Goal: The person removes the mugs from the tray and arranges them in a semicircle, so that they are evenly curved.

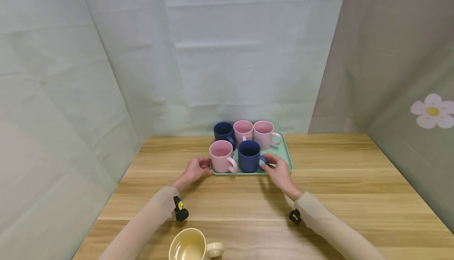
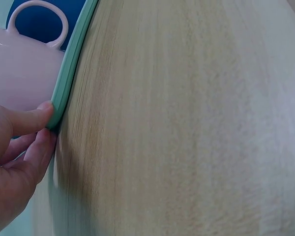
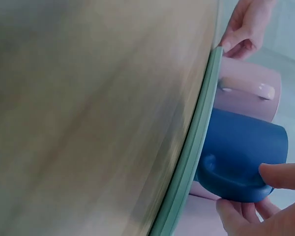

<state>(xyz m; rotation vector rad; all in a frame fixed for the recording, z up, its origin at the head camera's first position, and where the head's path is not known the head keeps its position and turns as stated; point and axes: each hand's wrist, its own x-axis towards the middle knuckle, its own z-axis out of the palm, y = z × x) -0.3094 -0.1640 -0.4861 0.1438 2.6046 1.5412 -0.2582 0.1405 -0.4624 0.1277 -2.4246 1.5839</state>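
Note:
A mint-green tray (image 1: 286, 158) lies at the far side of the table and bears several mugs. My left hand (image 1: 194, 169) pinches the tray's near left corner, the thumb over the rim and the fingers below, as the left wrist view shows. Beside it stands a pink mug (image 1: 220, 162), its handle towards me. To the right of that is a dark blue mug (image 1: 247, 162), upright at the tray's front edge. Thumb and fingers of my right hand (image 1: 280, 174) grip this blue mug's handle, also in the right wrist view, where the mug (image 3: 246, 140) hides part of the fingers.
Behind the front pair stand another blue mug (image 1: 223, 129), a pink mug (image 1: 243, 128) and a second pink mug (image 1: 263, 130). Near me on the wooden table (image 1: 340, 197) is a yellow mug (image 1: 189, 246), between my forearms. Hanging cloth (image 1: 244, 55) closes off the back and sides.

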